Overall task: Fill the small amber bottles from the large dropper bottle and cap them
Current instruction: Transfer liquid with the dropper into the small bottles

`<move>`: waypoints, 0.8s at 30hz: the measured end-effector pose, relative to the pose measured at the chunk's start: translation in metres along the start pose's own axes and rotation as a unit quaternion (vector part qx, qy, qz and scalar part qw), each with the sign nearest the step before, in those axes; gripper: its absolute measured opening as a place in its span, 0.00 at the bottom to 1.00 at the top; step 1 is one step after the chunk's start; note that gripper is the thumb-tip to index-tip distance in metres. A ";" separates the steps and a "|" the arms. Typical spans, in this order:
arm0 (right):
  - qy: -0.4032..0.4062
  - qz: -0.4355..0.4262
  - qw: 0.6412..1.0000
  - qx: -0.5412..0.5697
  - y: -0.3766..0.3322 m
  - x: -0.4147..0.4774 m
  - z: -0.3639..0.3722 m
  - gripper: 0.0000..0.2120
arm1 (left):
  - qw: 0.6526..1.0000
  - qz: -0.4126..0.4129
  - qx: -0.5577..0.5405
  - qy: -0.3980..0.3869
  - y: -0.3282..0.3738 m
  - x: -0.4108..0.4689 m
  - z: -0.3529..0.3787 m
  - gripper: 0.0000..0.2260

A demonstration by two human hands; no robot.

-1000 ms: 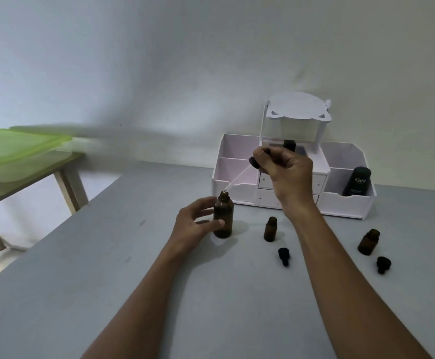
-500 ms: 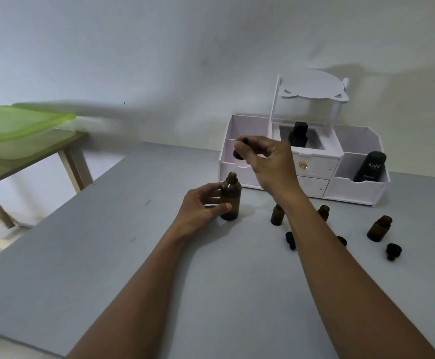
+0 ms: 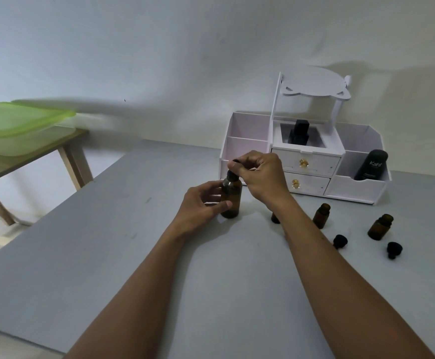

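Two loose caps (image 3: 340,240) nearest on the grey table (image 3: 107,255), small amber bottles (image 3: 380,226) behind them, then left hand (image 3: 200,206) clasping the large dropper bottle (image 3: 231,198) upright, right hand (image 3: 260,174) pinching what looks like its dropper cap (image 3: 230,174) at the neck, white organizer (image 3: 307,161) beyond.

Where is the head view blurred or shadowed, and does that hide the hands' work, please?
Head view: the green-lidded container at the left edge is smeared by blur; the white organizer casts a soft shadow on the wall; the left hand, right hand and large amber bottle are evenly lit and sharp.
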State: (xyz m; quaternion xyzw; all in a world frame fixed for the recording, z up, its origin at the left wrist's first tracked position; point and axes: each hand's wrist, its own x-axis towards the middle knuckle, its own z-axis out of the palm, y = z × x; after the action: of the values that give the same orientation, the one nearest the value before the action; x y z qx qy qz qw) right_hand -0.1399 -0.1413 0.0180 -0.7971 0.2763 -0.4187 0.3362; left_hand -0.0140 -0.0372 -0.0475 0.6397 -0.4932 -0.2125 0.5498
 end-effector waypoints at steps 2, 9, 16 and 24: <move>0.007 -0.002 1.000 -0.003 -0.001 0.000 0.001 0.07 | 1.000 0.001 -0.001 0.001 0.000 0.000 0.000 0.24; 0.012 -0.006 1.000 -0.019 -0.004 -0.002 0.002 0.08 | 1.000 0.002 0.002 -0.002 0.000 -0.001 0.000 0.23; 0.035 -0.023 0.999 0.004 -0.019 -0.002 -0.005 0.10 | 1.000 -0.003 0.011 0.004 0.003 -0.003 0.001 0.25; 0.120 -0.086 0.978 0.147 -0.055 0.014 -0.054 0.05 | 0.947 0.168 0.056 0.269 0.028 -0.024 0.022 0.15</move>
State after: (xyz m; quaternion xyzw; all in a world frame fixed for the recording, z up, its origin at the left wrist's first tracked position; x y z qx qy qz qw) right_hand -0.1703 -0.1340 0.0899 -0.7037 0.1801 -0.5749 0.3767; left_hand -0.0530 -0.0247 -0.0352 0.6106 -0.4389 0.0908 0.6528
